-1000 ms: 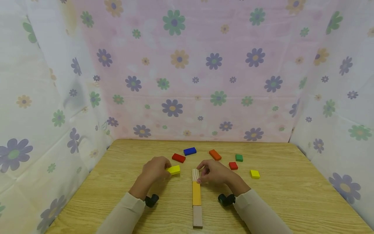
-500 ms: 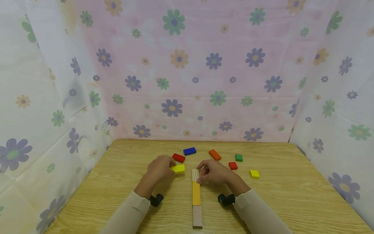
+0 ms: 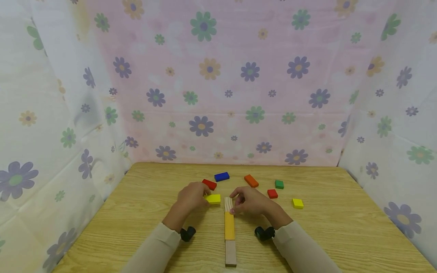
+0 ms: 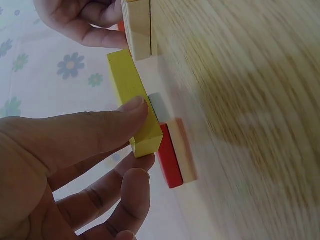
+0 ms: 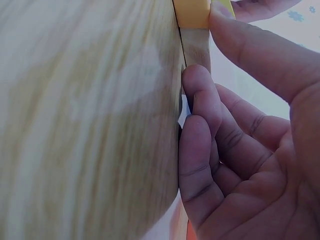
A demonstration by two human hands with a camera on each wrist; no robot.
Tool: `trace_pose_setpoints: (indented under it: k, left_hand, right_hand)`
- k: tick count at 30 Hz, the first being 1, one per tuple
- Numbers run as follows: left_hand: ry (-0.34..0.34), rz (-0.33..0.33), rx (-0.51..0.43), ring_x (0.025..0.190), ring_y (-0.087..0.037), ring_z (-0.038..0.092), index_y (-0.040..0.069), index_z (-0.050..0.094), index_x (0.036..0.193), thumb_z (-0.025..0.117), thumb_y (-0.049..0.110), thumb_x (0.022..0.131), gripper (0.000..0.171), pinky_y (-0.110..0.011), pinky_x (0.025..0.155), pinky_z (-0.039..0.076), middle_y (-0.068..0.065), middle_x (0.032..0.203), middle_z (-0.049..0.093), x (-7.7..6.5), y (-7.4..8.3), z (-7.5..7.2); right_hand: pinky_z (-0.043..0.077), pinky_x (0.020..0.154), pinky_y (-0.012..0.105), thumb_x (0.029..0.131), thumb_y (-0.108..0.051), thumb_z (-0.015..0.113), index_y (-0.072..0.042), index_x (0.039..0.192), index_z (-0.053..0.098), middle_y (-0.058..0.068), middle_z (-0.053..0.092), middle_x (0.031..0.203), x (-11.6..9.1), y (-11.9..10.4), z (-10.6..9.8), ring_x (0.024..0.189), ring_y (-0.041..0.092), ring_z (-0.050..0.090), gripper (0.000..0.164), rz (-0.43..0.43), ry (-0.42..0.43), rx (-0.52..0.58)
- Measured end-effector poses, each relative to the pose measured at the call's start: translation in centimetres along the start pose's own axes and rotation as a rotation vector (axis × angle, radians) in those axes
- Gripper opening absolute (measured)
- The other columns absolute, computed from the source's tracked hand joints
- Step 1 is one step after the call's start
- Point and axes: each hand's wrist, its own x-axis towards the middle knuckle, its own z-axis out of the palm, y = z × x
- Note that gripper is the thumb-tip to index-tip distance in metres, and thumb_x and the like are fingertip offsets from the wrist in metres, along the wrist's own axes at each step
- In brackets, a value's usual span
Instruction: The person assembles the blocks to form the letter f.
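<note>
My left hand point(image 3: 192, 196) pinches a yellow wooden block point(image 3: 213, 199) between thumb and fingertips, held just left of a straight row of blocks. In the left wrist view the thumb lies across this yellow block point(image 4: 132, 90), whose far end points towards the row. The row runs away from me: a grey-brown block point(image 3: 230, 252) nearest, an orange-yellow block point(image 3: 229, 226) in the middle, a plain wood block point(image 3: 228, 204) farthest. Curled at the right side of the row, my right hand point(image 3: 252, 201) holds the plain block, its index fingertip at the far corner and thumb near the orange-yellow joint.
Behind the hands lie a red block point(image 3: 209, 184), a blue block point(image 3: 222, 176) and an orange block point(image 3: 251, 181). To the right are smaller green point(image 3: 279, 184), red point(image 3: 272, 193) and yellow point(image 3: 297, 203) pieces. Flowered cloth point(image 3: 218, 94) encloses the wooden table point(image 3: 136, 212).
The left hand has carried the yellow block rightwards, closer to the row's far end. The right hand and the row have stayed in place.
</note>
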Motion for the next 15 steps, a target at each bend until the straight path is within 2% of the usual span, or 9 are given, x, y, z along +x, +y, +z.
trace_pose_setpoints:
  k: [15]
  left_hand:
    - [-0.007, 0.016, 0.012, 0.088, -0.018, 0.065, 0.020, 0.081, 0.107, 0.092, 0.019, 0.076, 0.033, -0.041, 0.072, 0.056, 0.003, 0.101, 0.074, 0.45, 0.56, 0.93]
  right_hand:
    - [0.055, 0.070, 0.033, 0.084, -0.029, 0.088, -0.010, 0.123, 0.066, 0.002, 0.070, 0.089, -0.17, -0.20, -0.04, 0.077, 0.020, 0.063, 0.048, -0.009, 0.003, 0.013]
